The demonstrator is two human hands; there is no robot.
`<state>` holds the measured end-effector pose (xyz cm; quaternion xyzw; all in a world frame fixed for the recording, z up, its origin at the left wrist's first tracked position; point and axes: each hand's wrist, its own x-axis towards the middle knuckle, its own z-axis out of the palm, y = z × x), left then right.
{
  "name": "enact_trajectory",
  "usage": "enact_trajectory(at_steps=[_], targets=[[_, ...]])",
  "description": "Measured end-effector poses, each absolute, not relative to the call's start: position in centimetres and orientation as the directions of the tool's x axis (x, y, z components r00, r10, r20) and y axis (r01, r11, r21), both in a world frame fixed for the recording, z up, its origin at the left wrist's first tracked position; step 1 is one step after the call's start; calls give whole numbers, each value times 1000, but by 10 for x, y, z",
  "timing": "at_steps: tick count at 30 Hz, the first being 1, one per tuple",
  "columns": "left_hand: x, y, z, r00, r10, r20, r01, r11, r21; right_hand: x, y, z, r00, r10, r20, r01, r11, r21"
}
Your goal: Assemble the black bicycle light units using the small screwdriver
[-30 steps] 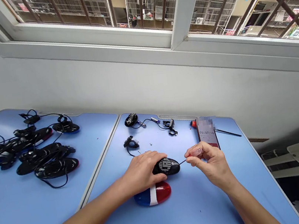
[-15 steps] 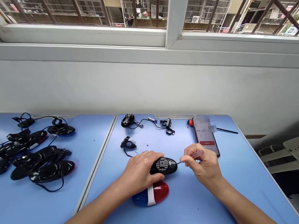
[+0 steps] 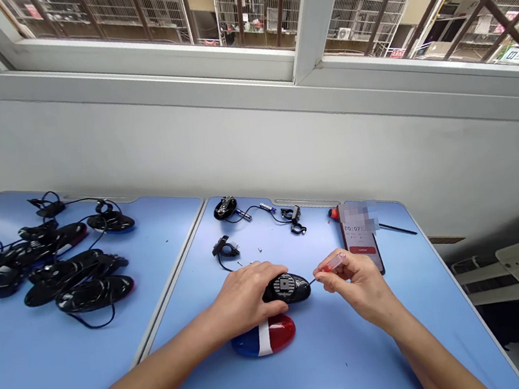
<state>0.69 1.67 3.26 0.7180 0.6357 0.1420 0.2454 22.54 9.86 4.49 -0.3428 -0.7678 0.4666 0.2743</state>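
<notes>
My left hand (image 3: 250, 295) is closed around the left part of a black oval casing (image 3: 289, 287) with a grille on top. My right hand (image 3: 352, 278) pinches a screwdriver (image 3: 335, 262) with a clear and red handle. Its thin shaft slants down to the right end of the casing. Just below the casing, a blue and red cover (image 3: 280, 332) with a white band lies on the table. A black clamp (image 3: 226, 247) with a cable rests behind my left hand, and a tiny screw (image 3: 260, 249) lies to its right.
A phone showing a timer (image 3: 360, 238) lies behind my right hand, beside a black strap (image 3: 397, 228). At the back are a small black oval unit (image 3: 225, 208), batteries (image 3: 268, 207) and a black bracket (image 3: 294, 218). Several cabled black units (image 3: 95, 293) cover the left table (image 3: 170, 286).
The screwdriver's handle has turned and tilted in my right hand, and its red part now shows. My left hand keeps its hold on the casing. The whole view has shifted slightly.
</notes>
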Motion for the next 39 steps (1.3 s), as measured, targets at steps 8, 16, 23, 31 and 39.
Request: enact_trajectory(at_steps=[8,16,23,31,39], targets=[[7,17,33,147,982,-119,840,-60,539,219,96,32,-501,810,304,252,472,-845],[8,16,33,139,982,-125,842,-51,537,213,94,25,-454,776,437,312,598,-738],[8,17,33,143,982,-121,844,-57,534,217,92,33,-545,830,118,309,330,-892],[8,16,33,142,981,-129,844,-52,534,228,93,46,-565,805,179,274,388,-880],[7,16,33,147,981,-128,839,-55,542,228,90,44,-462,840,284,290,445,-847]])
